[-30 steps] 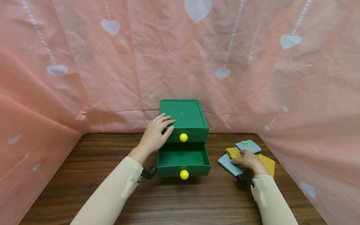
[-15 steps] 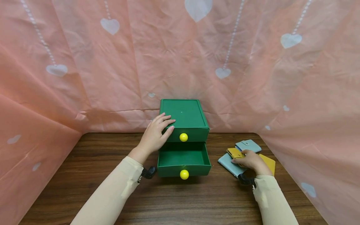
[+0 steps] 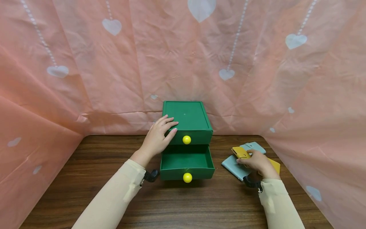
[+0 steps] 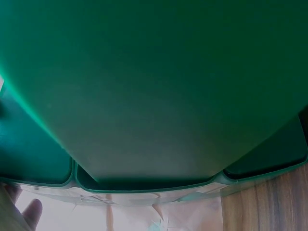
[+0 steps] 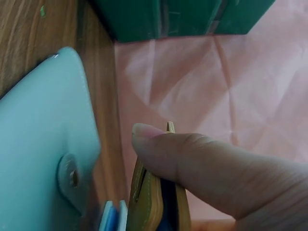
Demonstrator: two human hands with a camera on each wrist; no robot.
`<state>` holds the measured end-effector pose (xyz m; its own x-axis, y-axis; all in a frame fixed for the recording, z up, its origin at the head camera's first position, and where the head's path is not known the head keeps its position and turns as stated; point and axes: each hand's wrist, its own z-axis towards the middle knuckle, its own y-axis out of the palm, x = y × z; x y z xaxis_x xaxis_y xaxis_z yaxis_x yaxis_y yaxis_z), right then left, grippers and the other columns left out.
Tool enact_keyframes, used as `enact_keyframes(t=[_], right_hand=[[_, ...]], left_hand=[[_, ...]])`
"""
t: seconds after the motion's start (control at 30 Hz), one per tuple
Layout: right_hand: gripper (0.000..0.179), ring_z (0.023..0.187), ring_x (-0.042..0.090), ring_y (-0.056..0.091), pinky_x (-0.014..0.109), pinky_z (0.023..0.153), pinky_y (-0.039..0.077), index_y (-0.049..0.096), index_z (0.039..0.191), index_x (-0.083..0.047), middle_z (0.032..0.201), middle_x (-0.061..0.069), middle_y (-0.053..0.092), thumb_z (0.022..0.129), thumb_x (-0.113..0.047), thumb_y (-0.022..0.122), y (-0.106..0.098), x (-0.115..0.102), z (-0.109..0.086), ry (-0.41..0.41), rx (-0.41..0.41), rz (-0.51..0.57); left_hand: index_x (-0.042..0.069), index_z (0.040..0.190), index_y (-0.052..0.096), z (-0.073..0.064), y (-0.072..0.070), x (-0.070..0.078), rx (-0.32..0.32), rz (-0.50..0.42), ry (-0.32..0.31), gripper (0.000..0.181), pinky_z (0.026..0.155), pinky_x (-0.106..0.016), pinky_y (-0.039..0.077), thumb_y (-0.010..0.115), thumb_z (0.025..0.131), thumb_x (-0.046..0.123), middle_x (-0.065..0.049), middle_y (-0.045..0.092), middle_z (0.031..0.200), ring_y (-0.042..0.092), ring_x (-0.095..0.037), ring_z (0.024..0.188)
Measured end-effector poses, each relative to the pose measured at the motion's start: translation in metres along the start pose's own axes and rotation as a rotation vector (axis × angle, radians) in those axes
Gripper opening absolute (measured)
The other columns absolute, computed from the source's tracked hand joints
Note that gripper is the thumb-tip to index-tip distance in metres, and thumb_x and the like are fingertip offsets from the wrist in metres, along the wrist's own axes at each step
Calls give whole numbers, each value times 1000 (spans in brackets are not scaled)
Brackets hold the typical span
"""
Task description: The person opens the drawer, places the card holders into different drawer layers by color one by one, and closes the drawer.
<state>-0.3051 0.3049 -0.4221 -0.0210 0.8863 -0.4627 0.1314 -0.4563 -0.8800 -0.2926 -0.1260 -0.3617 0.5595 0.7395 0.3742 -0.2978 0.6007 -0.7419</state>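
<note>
My left hand (image 3: pixel 156 137) rests with fairly straight fingers on the front left of the small green drawer cabinet (image 3: pixel 188 114). The cabinet's lower drawer (image 3: pixel 172 174) is pulled out and shows a bare inside; the upper one is closed. On the right, my right hand (image 3: pixel 258 163) pinches a small yellow snap wallet (image 3: pixel 240 152); in the right wrist view the thumb lies across the wallet (image 5: pixel 147 204). Beneath it lies a larger light-blue wallet (image 3: pixel 235 168), its snap tab visible up close. A smaller light-blue wallet (image 3: pixel 256 146) lies behind, and another yellow wallet (image 3: pixel 275 166) sits partly hidden by the hand.
Round yellow knobs stick out from both drawer fronts, such as the lower knob (image 3: pixel 187 177). A brown wood-grain table (image 3: pixel 206 203) carries everything. Pink curtain (image 3: pixel 183 63) with white hearts closes off the back and both sides.
The right hand has shifted slightly right, and the small yellow wallet has tilted and risen off the light-blue ones. The left hand and the cabinet have stayed put.
</note>
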Motion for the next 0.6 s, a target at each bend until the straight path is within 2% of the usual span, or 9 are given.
enact_keyframes(t=[0.17,0.3,0.43,0.6], right_hand=[[95,89,31,57,42,74,47,40,145,12,126,36,56,85,-53,74,-9,-9,-7,-10,12,14],[96,93,33,57,42,75,47,37,148,9,132,38,52,86,-55,73,-15,-17,-13,-18,28,16],[95,95,33,59,42,75,47,40,148,5,133,35,54,84,-58,73,-19,-23,-18,-25,61,18],[102,94,33,60,43,74,48,37,149,8,133,35,54,83,-62,72,-26,-31,-24,-41,102,4]], left_hand=[[21,139,61,0,0,0,3,-4,1,41,115,-64,23,48,106,42,-3,49,150,26,-21,149],[21,139,61,0,-1,0,3,-4,3,41,115,-64,23,48,106,41,-3,49,150,26,-21,149],[21,139,61,0,0,0,1,-5,2,41,114,-65,23,48,106,42,-3,49,150,26,-21,149],[22,139,61,0,0,0,1,-6,-1,41,114,-65,23,48,106,41,-3,49,150,26,-21,149]])
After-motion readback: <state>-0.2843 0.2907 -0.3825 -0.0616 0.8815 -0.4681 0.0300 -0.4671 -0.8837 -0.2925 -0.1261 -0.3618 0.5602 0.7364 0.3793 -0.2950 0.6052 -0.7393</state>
